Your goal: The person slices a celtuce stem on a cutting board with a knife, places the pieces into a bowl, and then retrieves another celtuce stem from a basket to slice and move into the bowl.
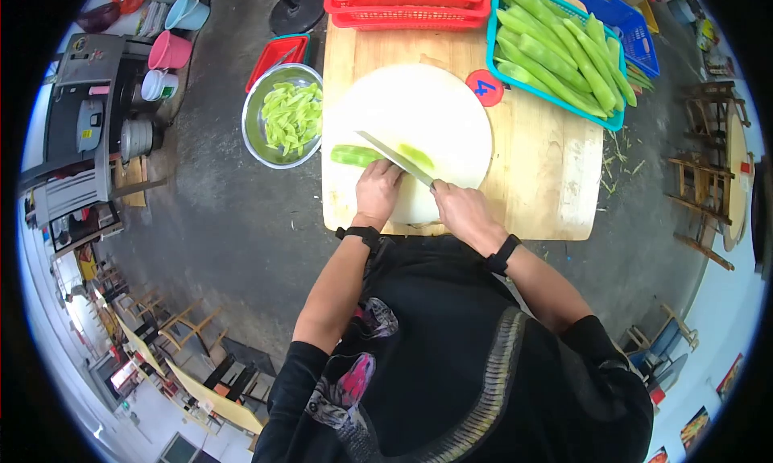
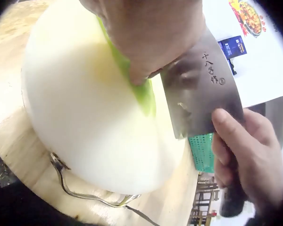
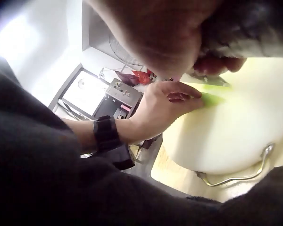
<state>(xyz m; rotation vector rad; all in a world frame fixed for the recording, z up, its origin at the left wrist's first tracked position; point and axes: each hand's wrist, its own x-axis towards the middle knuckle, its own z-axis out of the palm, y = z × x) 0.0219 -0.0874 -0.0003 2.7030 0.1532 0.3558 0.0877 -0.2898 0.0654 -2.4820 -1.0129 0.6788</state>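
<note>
My right hand (image 1: 467, 213) grips the handle of a cleaver (image 2: 203, 89), its thumb against the broad blade in the left wrist view. The blade slants over a round white cutting board (image 1: 459, 117). With fingertips and thumb, my left hand (image 3: 160, 110) pinches a piece of green bean pod (image 1: 354, 155) against the board, right beside the blade. Another green piece (image 1: 417, 157) lies on the other side of the blade. The left hand covers part of the held pod in the left wrist view.
A steel bowl (image 1: 251, 129) of sliced green pieces stands left of the wooden table (image 1: 547, 197). Whole long pods fill a teal basket (image 1: 493, 48) at the back right. Red baskets (image 1: 403, 18) and a round red tag (image 1: 485, 88) sit behind the board, which has a metal handle (image 2: 85, 195).
</note>
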